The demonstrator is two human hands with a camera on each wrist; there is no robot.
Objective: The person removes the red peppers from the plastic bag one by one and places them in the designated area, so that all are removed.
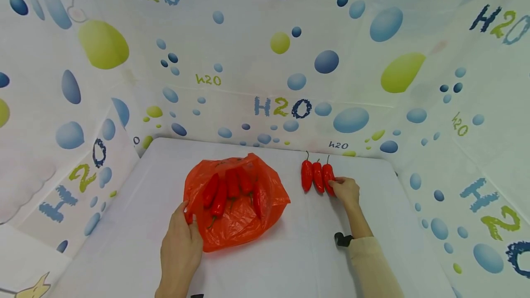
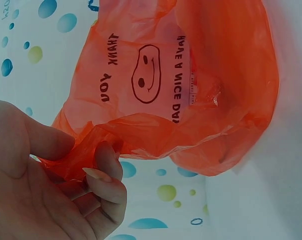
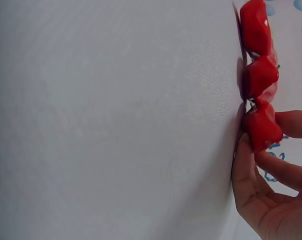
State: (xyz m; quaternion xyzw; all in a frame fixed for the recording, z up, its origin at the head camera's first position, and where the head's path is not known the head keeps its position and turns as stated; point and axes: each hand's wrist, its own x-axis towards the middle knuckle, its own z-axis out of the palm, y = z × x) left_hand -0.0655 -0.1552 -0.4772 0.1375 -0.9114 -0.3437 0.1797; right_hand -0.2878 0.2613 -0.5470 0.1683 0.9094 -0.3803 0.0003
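Observation:
A red plastic bag (image 1: 244, 231) lies on the table with its mouth spread, and several red chili peppers (image 1: 219, 199) show inside it. My left hand (image 1: 181, 243) pinches the bag's left edge between thumb and fingers; in the left wrist view the bag (image 2: 216, 110) bears a smiley face and printed words. To the right, three red peppers lie side by side with stems pointing away. My right hand (image 1: 347, 191) holds the rightmost pepper (image 1: 328, 176) between thumb and fingers, seen close in the right wrist view as a pepper (image 3: 262, 127) beside the other two.
The white table (image 1: 298, 261) meets a patterned curtain (image 1: 248, 59) with blue and green drops behind and on both sides. The middle pepper (image 1: 318, 177) and the left pepper (image 1: 306, 176) lie against each other, a short way right of the bag.

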